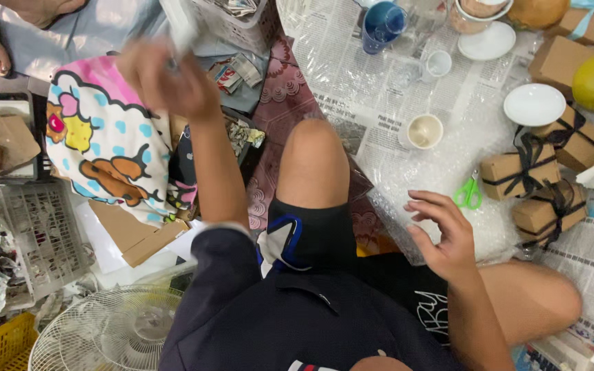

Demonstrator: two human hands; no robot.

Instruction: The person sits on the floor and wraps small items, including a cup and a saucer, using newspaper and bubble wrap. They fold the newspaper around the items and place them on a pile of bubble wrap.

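Left hand [166, 79] is lifting up over a cartoon-print cushion [108, 141], its grip closing on a pale, blurred object [180, 26]; what the object is cannot be told. A white basket [235, 24] is sitting just behind it. A raised knee [314, 165] is standing between the two hands. Right hand [445, 237] is hovering over a sheet of bubble wrap [441, 172] on the floor, fingers loosely spread, grip wide and holding nothing. Green scissors [469, 194] are lying just beside the fingertips. A cream cup [424, 130] is resting beyond, and ribbon-tied brown boxes [537, 189] are sitting near the scissors.
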